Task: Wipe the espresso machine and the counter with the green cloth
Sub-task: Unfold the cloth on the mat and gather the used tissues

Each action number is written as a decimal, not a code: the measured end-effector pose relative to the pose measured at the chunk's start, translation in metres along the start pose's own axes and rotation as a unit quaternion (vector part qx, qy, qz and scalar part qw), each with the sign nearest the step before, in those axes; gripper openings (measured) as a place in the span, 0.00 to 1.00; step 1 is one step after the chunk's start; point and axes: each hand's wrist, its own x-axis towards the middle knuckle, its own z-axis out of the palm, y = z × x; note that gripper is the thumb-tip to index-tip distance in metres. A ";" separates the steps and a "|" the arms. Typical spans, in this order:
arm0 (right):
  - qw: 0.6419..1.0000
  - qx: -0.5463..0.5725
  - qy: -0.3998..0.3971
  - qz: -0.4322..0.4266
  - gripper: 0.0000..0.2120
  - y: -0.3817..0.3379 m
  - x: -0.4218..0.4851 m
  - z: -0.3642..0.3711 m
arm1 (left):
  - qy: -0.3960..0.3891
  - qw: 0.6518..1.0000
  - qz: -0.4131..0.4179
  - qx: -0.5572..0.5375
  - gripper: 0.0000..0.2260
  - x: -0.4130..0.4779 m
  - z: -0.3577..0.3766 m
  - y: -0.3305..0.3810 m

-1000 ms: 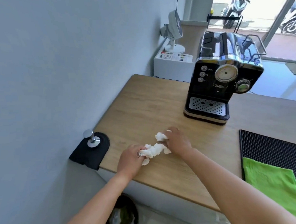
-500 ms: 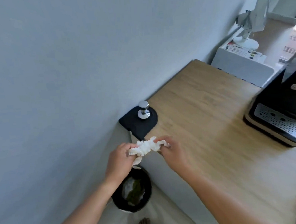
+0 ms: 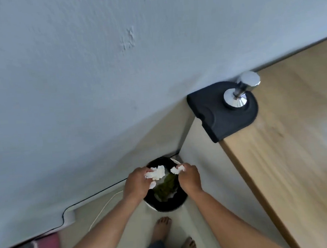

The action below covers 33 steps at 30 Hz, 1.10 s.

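Observation:
Both hands are over a black waste bin (image 3: 165, 205) on the floor, below the counter's corner. My left hand (image 3: 135, 184) grips a crumpled white paper tissue (image 3: 156, 173). My right hand (image 3: 188, 178) pinches a smaller piece of white tissue (image 3: 177, 169). The two pieces are apart. The wooden counter (image 3: 288, 153) runs along the right side. The espresso machine and the green cloth are out of view.
A chrome tamper (image 3: 240, 92) stands on a black corner mat (image 3: 220, 112) at the counter's corner by the grey wall. The bin holds white and greenish waste. My bare feet (image 3: 162, 228) are on the floor beside the bin. A thin cable (image 3: 97, 192) runs along the wall's foot.
My hands carried the white tissue off the counter and down over the bin. The tissue now shows as two separate pieces. The view swung left and down, and the espresso machine left it.

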 end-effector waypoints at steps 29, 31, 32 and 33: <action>0.965 0.182 0.034 0.187 0.18 0.116 0.112 0.093 | -0.044 0.993 -0.103 -0.039 0.10 0.106 0.125 -0.072; 0.971 0.166 0.040 0.164 0.19 0.103 0.091 0.078 | -0.027 0.996 -0.080 -0.033 0.08 0.090 0.107 -0.058; 0.975 0.158 0.036 0.153 0.19 0.097 0.081 0.071 | -0.024 0.997 -0.067 -0.035 0.09 0.082 0.097 -0.049; 0.978 0.155 0.031 0.137 0.19 0.091 0.069 0.060 | -0.024 0.998 -0.053 -0.032 0.10 0.069 0.085 -0.032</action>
